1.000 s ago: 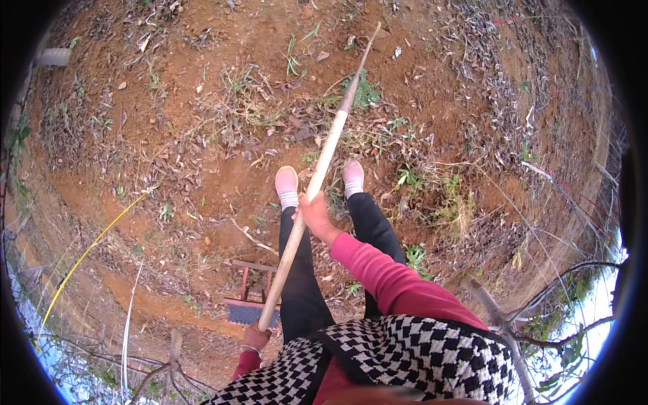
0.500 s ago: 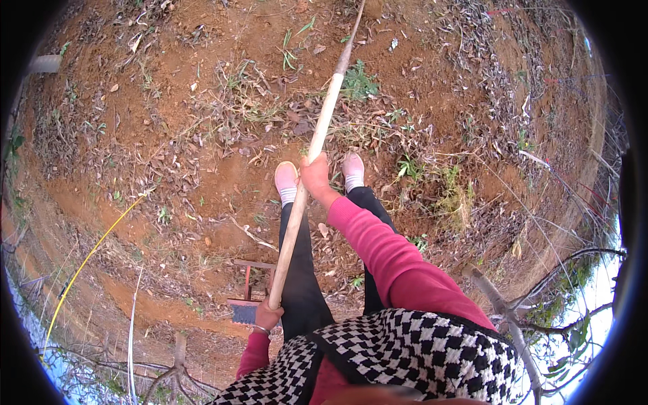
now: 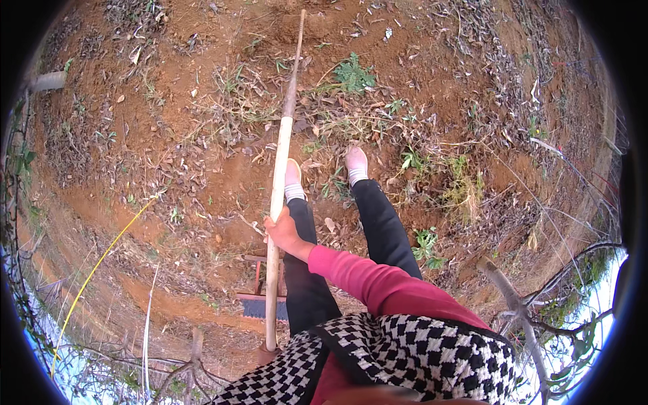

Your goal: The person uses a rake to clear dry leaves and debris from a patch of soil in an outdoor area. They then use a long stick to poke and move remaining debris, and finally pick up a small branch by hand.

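Bare red-brown earth [image 3: 169, 196], strewn with dry leaves, twigs and small green weeds [image 3: 354, 73], filled the outdoor setting. A long pale wooden pole [image 3: 278, 182] ran from near the person's waist out across the ground past the pink shoes [image 3: 356, 160]. The right hand [image 3: 285, 233] was clenched around its middle; the left hand [image 3: 266, 352] gripped its near end.

Outdoor plot, bare reddish-brown soil [image 3: 202, 175] in daylight. Dry leaves and twigs [image 3: 169, 162] scattered across ground. Small green weed [image 3: 354, 73] near top, grass tufts [image 3: 462, 189] at right. Yellow cord [image 3: 101, 253] runs along left slope. Grey pipe end [image 3: 48, 81] at far left. Bare branches [image 3: 520, 314] lower right, pale sky beyond.
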`<state>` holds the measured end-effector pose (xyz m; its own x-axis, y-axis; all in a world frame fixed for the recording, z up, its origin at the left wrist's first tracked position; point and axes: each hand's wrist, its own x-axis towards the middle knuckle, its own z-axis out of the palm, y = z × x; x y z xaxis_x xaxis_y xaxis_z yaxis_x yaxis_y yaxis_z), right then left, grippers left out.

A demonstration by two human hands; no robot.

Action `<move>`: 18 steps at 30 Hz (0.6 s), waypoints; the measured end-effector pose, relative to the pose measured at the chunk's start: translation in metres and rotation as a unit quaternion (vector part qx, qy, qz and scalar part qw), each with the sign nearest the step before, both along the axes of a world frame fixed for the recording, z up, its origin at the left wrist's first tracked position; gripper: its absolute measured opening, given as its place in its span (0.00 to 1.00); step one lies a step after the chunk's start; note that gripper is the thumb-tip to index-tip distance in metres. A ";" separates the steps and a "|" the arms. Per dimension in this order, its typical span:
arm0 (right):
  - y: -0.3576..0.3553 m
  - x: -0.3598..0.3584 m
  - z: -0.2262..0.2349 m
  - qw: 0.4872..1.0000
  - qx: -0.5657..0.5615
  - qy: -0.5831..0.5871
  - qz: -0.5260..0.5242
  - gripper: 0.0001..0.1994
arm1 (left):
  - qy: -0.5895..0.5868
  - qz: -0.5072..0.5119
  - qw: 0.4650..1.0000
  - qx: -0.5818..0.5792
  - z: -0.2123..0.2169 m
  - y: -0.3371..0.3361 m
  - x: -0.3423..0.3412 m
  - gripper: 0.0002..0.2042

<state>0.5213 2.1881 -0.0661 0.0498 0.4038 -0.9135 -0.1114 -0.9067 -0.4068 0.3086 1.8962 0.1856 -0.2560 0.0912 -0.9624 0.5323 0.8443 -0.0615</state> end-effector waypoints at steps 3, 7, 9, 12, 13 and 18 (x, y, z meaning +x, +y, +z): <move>0.045 0.047 -0.015 0.999 0.015 -0.020 -0.047 0.17 | -0.030 -0.021 0.998 0.046 -0.053 0.039 0.023 0.11; 0.094 0.090 -0.063 0.979 0.093 -0.175 0.053 0.16 | -0.122 0.074 0.989 -0.039 -0.127 0.075 0.048 0.08; 0.090 0.077 -0.077 0.976 0.093 -0.184 0.063 0.16 | -0.115 0.071 0.991 -0.021 -0.130 0.072 0.043 0.07; 0.043 0.035 -0.066 0.994 0.047 -0.096 0.008 0.18 | -0.083 0.026 0.994 -0.061 -0.092 0.046 0.014 0.06; 0.027 0.026 -0.059 0.999 0.020 -0.035 -0.009 0.19 | -0.038 0.052 0.997 -0.052 -0.076 0.033 0.011 0.07; 0.017 0.023 -0.048 0.999 0.037 -0.031 -0.015 0.20 | -0.041 -0.008 0.999 0.005 -0.060 0.022 0.015 0.10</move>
<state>0.5440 2.2052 -0.1145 0.1193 0.4681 -0.8756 -0.1108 -0.8701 -0.4803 0.3235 1.9184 0.1257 -0.1746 0.1036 -0.9792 0.5489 0.8359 -0.0095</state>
